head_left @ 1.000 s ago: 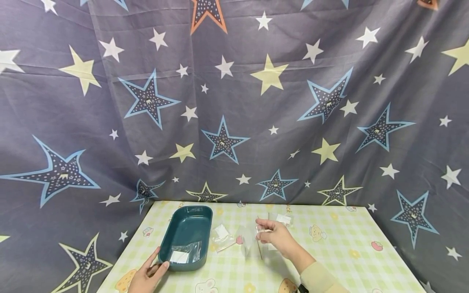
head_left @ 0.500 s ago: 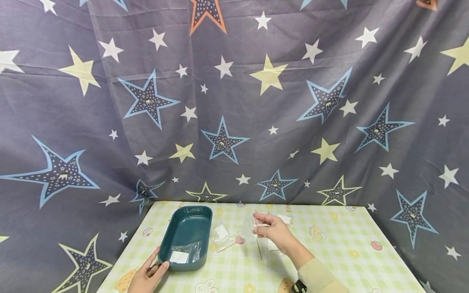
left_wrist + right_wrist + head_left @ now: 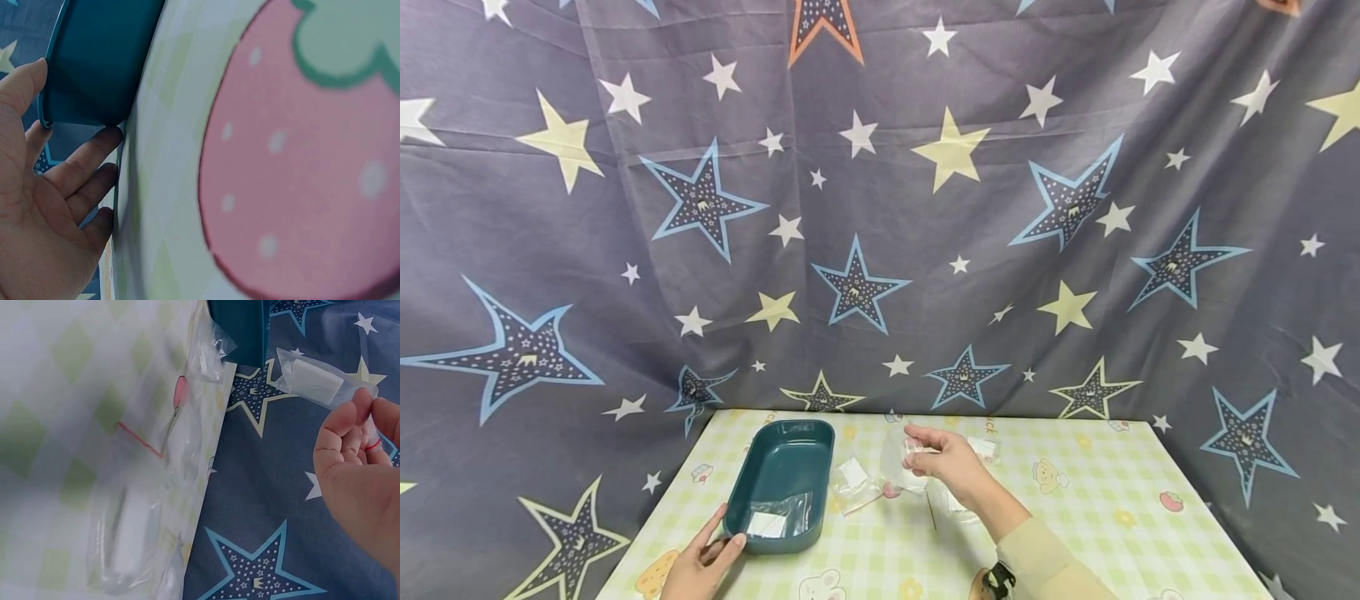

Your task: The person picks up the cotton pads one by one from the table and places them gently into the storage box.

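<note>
My left hand (image 3: 700, 567) holds the near left corner of a teal rectangular dish (image 3: 829, 508), thumb and fingers on either side. In the left wrist view, the thumb lies at the dish's rim (image 3: 42, 106) and another fingertip meets its underside edge. Inside the dish sits a clear bag with a white slip (image 3: 767, 524). Above the table, my right hand (image 3: 951, 467) pinches a clear plastic bag (image 3: 891, 458) between thumb and fingertips. A white rectangular piece (image 3: 315, 381) shows inside that bag in the right wrist view.
Right of the dish lies another clear bag (image 3: 853, 483) with a white slip. More bags lie near my right hand, one behind it (image 3: 983, 450) and one below it (image 3: 951, 504). A star-patterned curtain (image 3: 880, 208) hangs behind the checkered table (image 3: 1075, 533).
My right hand has moved left and slightly away from me, carrying its bag toward the dish side. The left hand and dish stay in place.
</note>
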Demonstrator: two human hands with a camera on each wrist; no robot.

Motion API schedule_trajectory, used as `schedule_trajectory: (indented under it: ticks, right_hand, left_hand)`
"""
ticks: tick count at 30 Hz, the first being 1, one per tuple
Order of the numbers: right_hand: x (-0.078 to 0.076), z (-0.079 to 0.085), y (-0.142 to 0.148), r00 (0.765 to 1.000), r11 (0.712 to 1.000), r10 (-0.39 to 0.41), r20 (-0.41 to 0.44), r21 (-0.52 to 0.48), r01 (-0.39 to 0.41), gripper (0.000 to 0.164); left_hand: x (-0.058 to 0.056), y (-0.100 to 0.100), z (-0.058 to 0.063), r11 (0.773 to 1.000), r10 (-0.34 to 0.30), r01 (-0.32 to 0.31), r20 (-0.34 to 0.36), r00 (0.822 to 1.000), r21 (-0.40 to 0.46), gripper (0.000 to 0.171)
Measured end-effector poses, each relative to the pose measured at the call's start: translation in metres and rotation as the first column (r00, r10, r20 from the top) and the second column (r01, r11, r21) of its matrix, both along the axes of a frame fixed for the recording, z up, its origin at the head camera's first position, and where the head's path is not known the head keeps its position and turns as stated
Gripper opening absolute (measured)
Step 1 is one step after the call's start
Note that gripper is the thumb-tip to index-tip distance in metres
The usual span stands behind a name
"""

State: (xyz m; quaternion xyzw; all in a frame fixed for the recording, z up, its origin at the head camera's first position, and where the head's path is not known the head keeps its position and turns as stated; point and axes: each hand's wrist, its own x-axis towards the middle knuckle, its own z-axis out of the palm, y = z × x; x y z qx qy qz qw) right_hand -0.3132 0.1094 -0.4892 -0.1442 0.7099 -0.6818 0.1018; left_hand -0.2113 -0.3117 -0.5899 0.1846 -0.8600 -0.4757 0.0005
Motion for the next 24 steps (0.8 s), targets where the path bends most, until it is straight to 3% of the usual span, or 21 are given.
schedule_trajectory:
  ticks: [24]
  right_hand:
    - [0.0,0.026,-0.043,0.996,0.996,0.089,-0.021,-0.013,-0.089,0.06]
  left_hand:
    - [-0.001,-0.002,0.0,1.0,-0.011,0.011,0.014,1.0,0.005,0.106]
